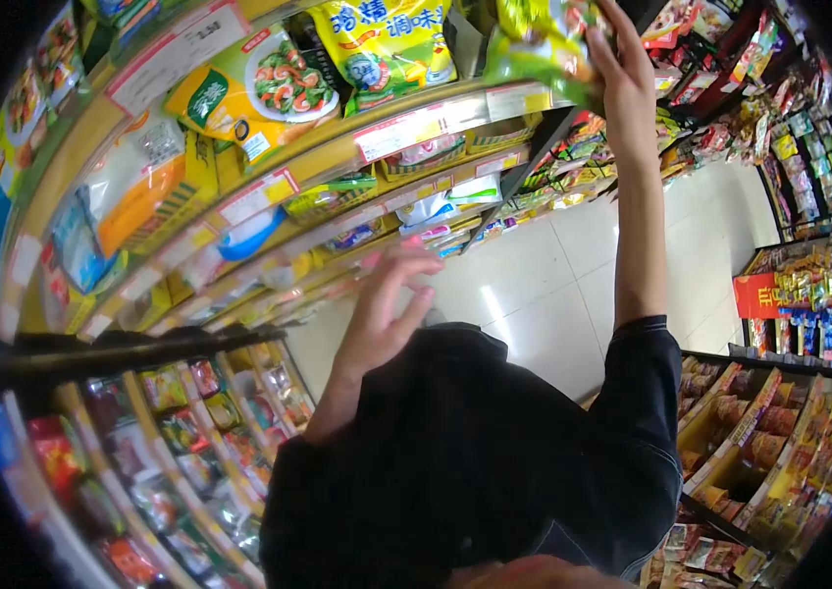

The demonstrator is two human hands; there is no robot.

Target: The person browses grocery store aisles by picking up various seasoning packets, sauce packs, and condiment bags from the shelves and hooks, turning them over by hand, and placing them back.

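Note:
Stretched up to the top right of the shelf, my right hand (pixel 622 59) has its fingers round the right side of a green and yellow bag (pixel 544 44), which is slightly blurred. The bag is at the shelf's edge, right of a yellow seasoning bag (pixel 387 49). My left hand (pixel 391 299) hangs in front of the lower shelves with its fingers apart and nothing in it. An orange and green bag with a shrimp picture (pixel 259 93) lies on the upper shelf.
Curved shelf edges with price labels (pixel 416 133) run across the upper left. More racks of packets (pixel 181 432) stand at the lower left and right (pixel 759 432). A tiled floor (pixel 544 265) shows between them, with a red box (pixel 755 295) at the right.

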